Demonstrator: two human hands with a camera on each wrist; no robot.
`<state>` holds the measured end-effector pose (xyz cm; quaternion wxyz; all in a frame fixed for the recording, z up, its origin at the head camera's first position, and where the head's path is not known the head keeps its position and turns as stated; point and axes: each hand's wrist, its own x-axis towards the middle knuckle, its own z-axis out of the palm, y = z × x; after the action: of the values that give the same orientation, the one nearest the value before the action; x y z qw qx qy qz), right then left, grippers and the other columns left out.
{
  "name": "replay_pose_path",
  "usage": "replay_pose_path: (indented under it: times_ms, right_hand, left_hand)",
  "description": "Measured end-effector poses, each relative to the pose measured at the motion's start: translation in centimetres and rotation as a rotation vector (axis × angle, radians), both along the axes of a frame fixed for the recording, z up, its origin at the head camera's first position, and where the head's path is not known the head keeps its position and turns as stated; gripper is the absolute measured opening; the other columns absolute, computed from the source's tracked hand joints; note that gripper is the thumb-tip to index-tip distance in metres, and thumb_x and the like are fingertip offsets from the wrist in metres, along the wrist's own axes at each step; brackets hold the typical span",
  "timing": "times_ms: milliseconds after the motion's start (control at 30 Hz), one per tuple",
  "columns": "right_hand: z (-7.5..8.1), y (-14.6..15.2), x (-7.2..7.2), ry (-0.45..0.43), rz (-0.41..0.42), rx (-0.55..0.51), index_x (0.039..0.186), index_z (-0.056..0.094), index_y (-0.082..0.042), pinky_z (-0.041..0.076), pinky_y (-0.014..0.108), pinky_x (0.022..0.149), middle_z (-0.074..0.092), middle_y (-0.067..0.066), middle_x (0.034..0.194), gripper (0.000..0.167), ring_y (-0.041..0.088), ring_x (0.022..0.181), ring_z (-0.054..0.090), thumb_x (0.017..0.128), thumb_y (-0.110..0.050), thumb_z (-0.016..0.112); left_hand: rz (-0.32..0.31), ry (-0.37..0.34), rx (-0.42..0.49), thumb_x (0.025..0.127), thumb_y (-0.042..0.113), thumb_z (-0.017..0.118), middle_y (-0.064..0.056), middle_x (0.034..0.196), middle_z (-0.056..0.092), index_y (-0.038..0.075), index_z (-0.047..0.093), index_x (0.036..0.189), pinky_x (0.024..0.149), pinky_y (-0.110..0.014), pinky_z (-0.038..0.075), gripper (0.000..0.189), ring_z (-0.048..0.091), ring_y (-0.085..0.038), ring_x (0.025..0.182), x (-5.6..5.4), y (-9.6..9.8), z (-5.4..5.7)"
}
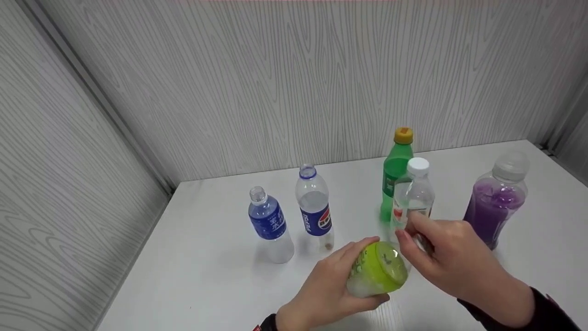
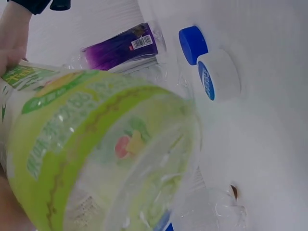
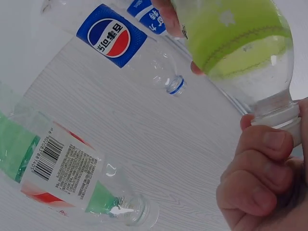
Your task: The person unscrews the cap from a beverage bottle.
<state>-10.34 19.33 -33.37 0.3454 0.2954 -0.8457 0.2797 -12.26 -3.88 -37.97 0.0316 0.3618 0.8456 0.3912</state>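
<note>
My left hand (image 1: 324,282) grips a clear plastic bottle (image 1: 367,276) with a lime-green label, which is tilted. Curled fingers of my right hand (image 1: 464,257) hold its whitish cap at the neck, as the right wrist view shows at the bottle cap (image 3: 279,120). Just beyond the right hand stands a clear bottle (image 1: 418,191) with a white cap. Behind that one is a green bottle (image 1: 397,165) with a yellow cap. A bottle of purple liquid (image 1: 496,202) is right of the right hand. In the left wrist view, the lime-green label fills much of the picture.
Left of the hands, an uncapped Pepsi bottle (image 1: 314,207) and an uncapped blue-labelled bottle (image 1: 271,225) stand upright on the white table (image 1: 206,257). A blue cap (image 2: 193,45) and a white cap (image 2: 221,77) lie together on the tabletop. Wood-grain panels (image 1: 275,82) enclose the table.
</note>
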Motion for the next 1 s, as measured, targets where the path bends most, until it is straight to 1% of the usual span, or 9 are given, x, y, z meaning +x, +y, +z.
replay_pose_path:
  times_ms: [133, 233, 367, 433, 500, 600, 767, 900, 1000]
  right_hand:
    - [0.0, 0.4, -0.4, 0.119, 0.127, 0.033, 0.088, 0.061, -0.013, 0.035, 0.005, 0.05, 0.051, -0.01, 0.064, 0.013, -0.008, 0.06, 0.039, 0.098, -0.01, 0.069]
    - [0.1, 0.6, -0.6, 0.172, 0.182, 0.061, 0.092, 0.064, -0.012, 0.044, 0.008, 0.053, 0.061, -0.006, 0.072, 0.02, -0.001, 0.063, 0.047, 0.108, -0.024, 0.059]
    - [0.3, 0.7, -0.5, 0.183, 0.184, 0.091, 0.094, 0.065, -0.013, 0.047, 0.009, 0.056, 0.065, -0.006, 0.076, 0.026, 0.002, 0.064, 0.05, 0.11, -0.03, 0.054]
    - [0.4, 0.8, -0.4, 0.169, 0.16, 0.095, 0.096, 0.067, -0.013, 0.049, 0.009, 0.057, 0.068, -0.005, 0.079, 0.024, 0.002, 0.066, 0.052, 0.109, -0.031, 0.057]
    - [0.4, 0.9, -0.3, 0.128, 0.121, 0.076, 0.1, 0.069, -0.012, 0.049, 0.01, 0.059, 0.074, -0.003, 0.086, 0.02, 0.001, 0.068, 0.054, 0.106, -0.031, 0.063]
    - [0.5, 0.9, 0.1, 0.017, 0.01, 0.019, 0.106, 0.072, -0.013, 0.044, 0.01, 0.056, 0.07, -0.008, 0.079, 0.018, -0.003, 0.065, 0.05, 0.101, -0.03, 0.07]
    - [0.6, 0.5, 0.6, -0.2, -0.177, -0.017, 0.098, 0.07, -0.018, 0.031, 0.016, 0.046, 0.038, -0.019, 0.058, 0.008, -0.007, 0.053, 0.032, 0.102, -0.025, 0.068]
    - [0.6, 0.0, 0.6, -0.318, -0.233, 0.027, 0.086, 0.065, -0.023, 0.029, 0.019, 0.045, 0.031, -0.017, 0.054, 0.017, -0.004, 0.048, 0.027, 0.102, -0.028, 0.067]
    - [0.5, -0.2, 0.6, -0.324, -0.24, 0.046, 0.079, 0.059, -0.023, 0.026, 0.018, 0.045, 0.028, -0.017, 0.053, 0.025, -0.003, 0.048, 0.024, 0.1, -0.027, 0.07]
  left_hand:
    - [-0.077, -0.158, 0.086, 0.091, 0.039, 0.082, 0.01, 0.143, 0.063, 0.031, 0.041, 0.157, 0.112, -0.023, 0.051, 0.078, 0.059, 0.001, 0.12, -0.2, -0.3, 0.1]
    - [-0.112, -0.228, 0.126, 0.091, 0.038, 0.081, 0.011, 0.144, 0.062, 0.034, 0.041, 0.157, 0.114, -0.023, 0.05, 0.077, 0.058, 0.002, 0.121, -0.3, -0.4, 0.1]
    - [-0.12, -0.24, 0.136, 0.091, 0.038, 0.081, 0.011, 0.143, 0.063, 0.033, 0.042, 0.157, 0.113, -0.023, 0.05, 0.077, 0.058, 0.002, 0.121, -0.3, -0.4, 0.2]
    - [-0.104, -0.247, 0.131, 0.091, 0.039, 0.082, 0.012, 0.143, 0.063, 0.034, 0.042, 0.156, 0.113, -0.022, 0.049, 0.077, 0.058, 0.002, 0.121, -0.2, -0.3, 0.2]
    - [-0.078, -0.232, 0.125, 0.09, 0.04, 0.082, 0.012, 0.143, 0.063, 0.034, 0.042, 0.156, 0.114, -0.023, 0.05, 0.077, 0.058, 0.001, 0.121, -0.1, -0.3, 0.2]
    - [-0.013, -0.172, 0.091, 0.09, 0.042, 0.082, 0.012, 0.141, 0.064, 0.034, 0.042, 0.156, 0.112, -0.024, 0.051, 0.078, 0.059, 0.001, 0.121, 0.0, 0.0, 0.2]
    - [0.084, 0.016, -0.024, 0.09, 0.045, 0.082, 0.01, 0.134, 0.067, 0.031, 0.041, 0.157, 0.106, -0.024, 0.056, 0.08, 0.063, 0.0, 0.116, 0.3, 0.4, 0.1]
    - [0.127, 0.121, -0.081, 0.089, 0.044, 0.084, 0.008, 0.13, 0.069, 0.027, 0.041, 0.158, 0.104, -0.027, 0.058, 0.083, 0.066, -0.002, 0.114, 0.4, 0.7, 0.0]
    - [0.136, 0.143, -0.09, 0.088, 0.044, 0.084, 0.008, 0.129, 0.069, 0.027, 0.041, 0.158, 0.105, -0.028, 0.058, 0.084, 0.066, -0.002, 0.115, 0.5, 0.7, -0.1]
